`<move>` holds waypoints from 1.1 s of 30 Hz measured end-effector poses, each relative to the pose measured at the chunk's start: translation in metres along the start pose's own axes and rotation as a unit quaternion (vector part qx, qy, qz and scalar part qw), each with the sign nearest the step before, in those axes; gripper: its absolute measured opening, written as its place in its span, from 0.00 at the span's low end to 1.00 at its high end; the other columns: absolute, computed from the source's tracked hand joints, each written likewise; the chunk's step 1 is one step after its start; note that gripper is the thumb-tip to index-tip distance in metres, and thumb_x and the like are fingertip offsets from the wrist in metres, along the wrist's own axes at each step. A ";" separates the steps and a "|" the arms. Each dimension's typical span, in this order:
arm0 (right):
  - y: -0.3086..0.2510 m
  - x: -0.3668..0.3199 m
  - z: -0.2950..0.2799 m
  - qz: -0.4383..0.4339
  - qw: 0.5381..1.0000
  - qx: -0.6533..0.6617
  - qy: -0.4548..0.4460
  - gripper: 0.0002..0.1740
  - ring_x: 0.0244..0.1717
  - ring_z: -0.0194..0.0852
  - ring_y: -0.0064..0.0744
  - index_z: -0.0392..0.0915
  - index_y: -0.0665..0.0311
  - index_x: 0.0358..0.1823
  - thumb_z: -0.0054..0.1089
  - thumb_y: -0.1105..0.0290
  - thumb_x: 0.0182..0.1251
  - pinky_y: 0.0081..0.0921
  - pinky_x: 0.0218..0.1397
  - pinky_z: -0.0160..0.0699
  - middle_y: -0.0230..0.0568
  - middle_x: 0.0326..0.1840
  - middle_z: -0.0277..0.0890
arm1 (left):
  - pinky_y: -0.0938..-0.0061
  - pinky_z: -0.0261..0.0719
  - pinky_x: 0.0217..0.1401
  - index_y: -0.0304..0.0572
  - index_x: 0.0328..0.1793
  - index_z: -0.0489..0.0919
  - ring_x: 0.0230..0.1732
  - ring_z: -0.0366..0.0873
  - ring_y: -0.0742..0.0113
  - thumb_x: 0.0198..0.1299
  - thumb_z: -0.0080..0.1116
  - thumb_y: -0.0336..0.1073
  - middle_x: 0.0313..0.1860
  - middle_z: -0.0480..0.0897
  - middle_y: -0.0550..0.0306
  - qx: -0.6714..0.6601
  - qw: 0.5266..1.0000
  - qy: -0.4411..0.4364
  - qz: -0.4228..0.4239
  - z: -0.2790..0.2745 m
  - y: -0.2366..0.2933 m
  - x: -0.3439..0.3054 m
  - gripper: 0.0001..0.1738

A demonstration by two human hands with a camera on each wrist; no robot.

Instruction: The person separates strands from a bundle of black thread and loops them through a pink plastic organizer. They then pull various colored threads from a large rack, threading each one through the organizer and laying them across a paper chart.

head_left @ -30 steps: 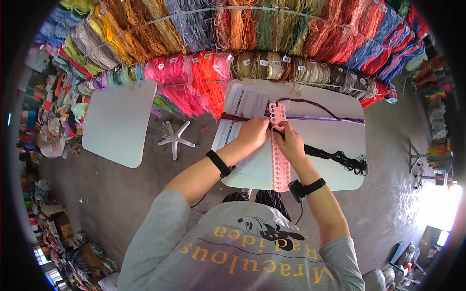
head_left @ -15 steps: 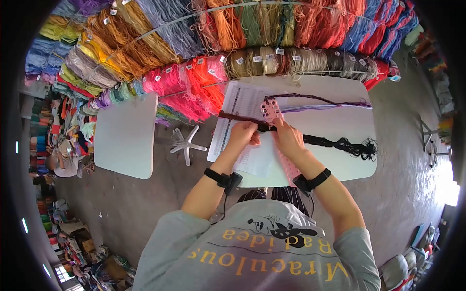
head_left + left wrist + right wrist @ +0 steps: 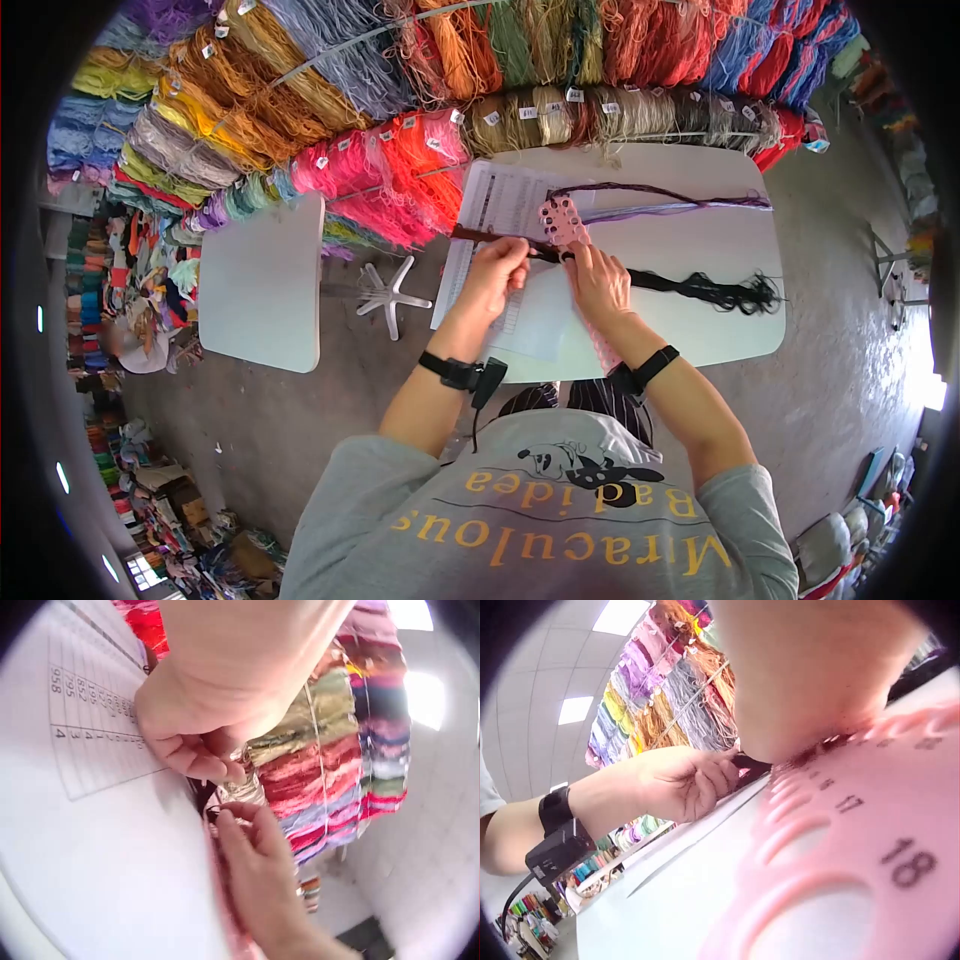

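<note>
A long pink thread board (image 3: 562, 220) with numbered holes along its edge lies on the table. My right hand (image 3: 601, 285) lies over it, thumb and forefinger pinching black thread at the board's edge, as the left wrist view shows. Just left of the board, my left hand (image 3: 498, 278) has its fingers curled, pinching dark thread by the fingertips. A black skein (image 3: 700, 290) trails out to the right of my right hand and ends in loose loops. Dark brown thread (image 3: 472, 234) stretches left past my left fingertips.
Purple thread (image 3: 650, 209) and a dark plum strand (image 3: 640, 187) run right from the board's far end. Printed number sheets (image 3: 500, 195) lie under the left side. Racks of colored skeins (image 3: 660, 40) stand behind the table (image 3: 730, 330). A second table (image 3: 260, 280) is at left.
My left hand has drawn back from the board toward the left. My right hand stays at the board, its fingers now flatter over it. The head view has shifted slightly.
</note>
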State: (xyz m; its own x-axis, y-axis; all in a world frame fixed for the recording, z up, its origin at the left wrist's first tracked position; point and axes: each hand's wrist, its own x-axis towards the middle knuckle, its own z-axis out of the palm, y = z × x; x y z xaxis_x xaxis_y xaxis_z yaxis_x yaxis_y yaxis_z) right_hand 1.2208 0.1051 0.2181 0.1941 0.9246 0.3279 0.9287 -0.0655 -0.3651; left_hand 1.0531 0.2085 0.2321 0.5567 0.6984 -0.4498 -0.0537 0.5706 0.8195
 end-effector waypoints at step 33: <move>0.001 0.002 -0.003 0.025 0.994 0.091 -0.051 0.22 0.35 0.80 0.45 0.72 0.52 0.46 0.63 0.72 0.47 0.38 0.32 0.78 0.35 0.43 0.71 | 0.81 0.75 0.28 0.32 0.43 0.78 0.23 0.77 0.75 0.60 0.55 0.22 0.29 0.81 0.58 0.336 0.925 -0.061 0.169 0.055 0.004 -0.028 0.06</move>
State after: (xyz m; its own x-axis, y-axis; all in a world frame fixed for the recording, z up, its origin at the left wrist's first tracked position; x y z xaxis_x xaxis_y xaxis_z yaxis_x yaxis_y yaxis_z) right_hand 1.2232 0.1053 0.2213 0.1974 0.9554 0.2195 0.8438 -0.0516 -0.5341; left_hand 1.0829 0.1674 0.2674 0.6930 0.7111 -0.1186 0.2630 -0.0963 0.9600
